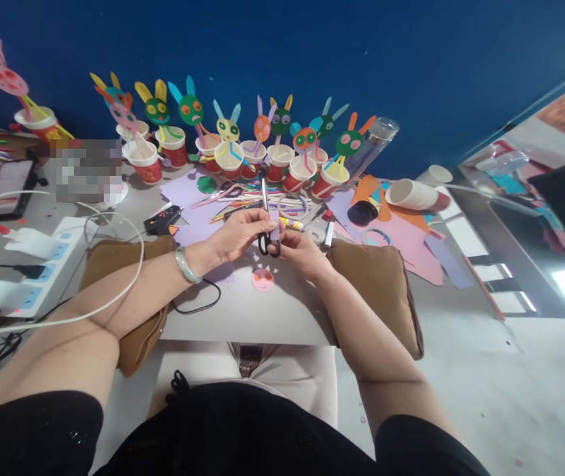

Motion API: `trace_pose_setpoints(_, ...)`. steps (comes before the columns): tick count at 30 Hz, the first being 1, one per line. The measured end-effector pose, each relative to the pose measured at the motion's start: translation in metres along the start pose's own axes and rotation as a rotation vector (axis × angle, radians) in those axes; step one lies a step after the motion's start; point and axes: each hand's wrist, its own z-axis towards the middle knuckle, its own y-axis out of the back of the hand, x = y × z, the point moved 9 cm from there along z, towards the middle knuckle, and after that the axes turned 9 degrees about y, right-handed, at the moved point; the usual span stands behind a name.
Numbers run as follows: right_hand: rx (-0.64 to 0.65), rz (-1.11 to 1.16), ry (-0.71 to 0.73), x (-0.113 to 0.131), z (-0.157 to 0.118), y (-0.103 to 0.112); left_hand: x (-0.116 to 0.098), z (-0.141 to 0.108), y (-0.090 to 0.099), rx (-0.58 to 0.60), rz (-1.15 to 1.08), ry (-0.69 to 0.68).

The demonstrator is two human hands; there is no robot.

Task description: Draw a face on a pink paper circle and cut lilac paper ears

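Where the hands met: above the tabletop (243, 324), the left hand (240, 237) and right hand (300, 250) came close together, scissors (264, 195) and a small purple strip (275, 229) between them.
Left grip: thumb and fingers pinched together, with no gap showing, seemingly on the strip's left edge.
Right grip: fingers curled in at the handle end of the scissors, thumb side near the strip; which finger sat in which loop could not be told.
Scissors: pointed away from the body, blades looking nearly together.
Strip: just right of the scissors, partly covered by fingertips.
Pink disc (263, 281): lay flat, orange-eyed, nearer the body than the hands and touching neither.
Cups (146, 165): stood in a row along the far side, with paper puppets (190, 111) rising from them.
Slip risk: with fingertips so near the steel, a loose pinch could have let the strip twist, bending it or bringing skin to an edge.
Disc risk: a wrist lowered carelessly could have pushed or creased it.
Snag risk: a white cable (142, 254) passed in front of the left forearm and a black cord (217, 301) curled near that wrist; a sideways sweep could have caught either.
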Motion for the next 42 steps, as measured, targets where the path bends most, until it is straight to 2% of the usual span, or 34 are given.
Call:
trace_pose_setpoints(5, 0.096, -0.046, -0.015, -0.001, -0.003, -0.009, 0.005, -0.003, -0.003, 0.027, -0.002, 0.065)
trace_pose_setpoints(10, 0.165, 0.15, -0.071, -0.008, -0.006, -0.018, 0.007, -0.002, -0.002, 0.036, 0.043, 0.097)
trace_pose_setpoints(18, -0.065, 0.206, 0.02, 0.005, -0.002, 0.004, -0.02, 0.006, 0.023, -0.112, 0.028, -0.009)
trace_pose_setpoints(22, -0.092, 0.214, 0.033, 0.01, -0.003, 0.005, -0.027, 0.007, 0.031, -0.193, -0.045, -0.005)
trace_pose_setpoints(25, -0.03, 0.208, 0.05, 0.014, -0.006, 0.0, -0.028, 0.007, 0.038, -0.267, -0.099, 0.022)
trace_pose_setpoints(33, 0.328, 0.235, 0.004, 0.018, -0.023, -0.036, -0.031, 0.008, 0.052, -0.324, -0.222, 0.033)
trace_pose_setpoints(37, 0.416, 0.196, 0.056, 0.024, -0.027, -0.042, -0.035, 0.008, 0.052, -0.31, -0.225, 0.001)
trace_pose_setpoints(42, 0.46, 0.138, 0.093, 0.025, -0.025, -0.043, -0.037, 0.007, 0.057, -0.361, -0.238, -0.016)
